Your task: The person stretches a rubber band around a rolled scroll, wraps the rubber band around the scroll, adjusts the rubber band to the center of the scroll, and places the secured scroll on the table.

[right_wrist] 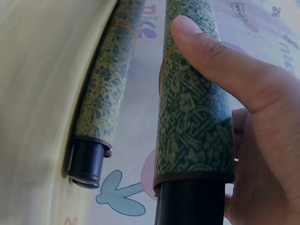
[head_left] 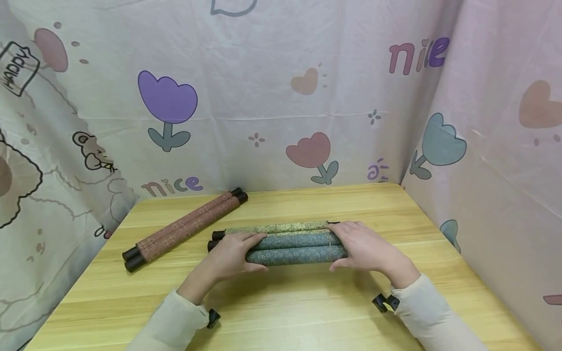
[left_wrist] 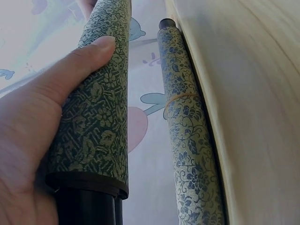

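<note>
A blue-green patterned scroll (head_left: 298, 255), rolled as two parallel rolls with black end knobs, lies crosswise between both hands. My left hand (head_left: 230, 256) grips its left end, thumb along the near side and fingers over the top. At the right end, my right hand (head_left: 369, 246) holds it likewise. In the left wrist view the thumb presses on the green floral cloth (left_wrist: 98, 117); the right wrist view shows an elastic band round that scroll (right_wrist: 194, 122). Just behind it rests a yellow-green scroll with blue flowers (head_left: 276, 227), also banded and apart from both hands.
A reddish-brown floral scroll (head_left: 189, 226), also two rolls with black knobs, lies slanted at the back left of the wooden table (head_left: 298, 312). Printed curtains (head_left: 246, 97) hang along the table's back and sides.
</note>
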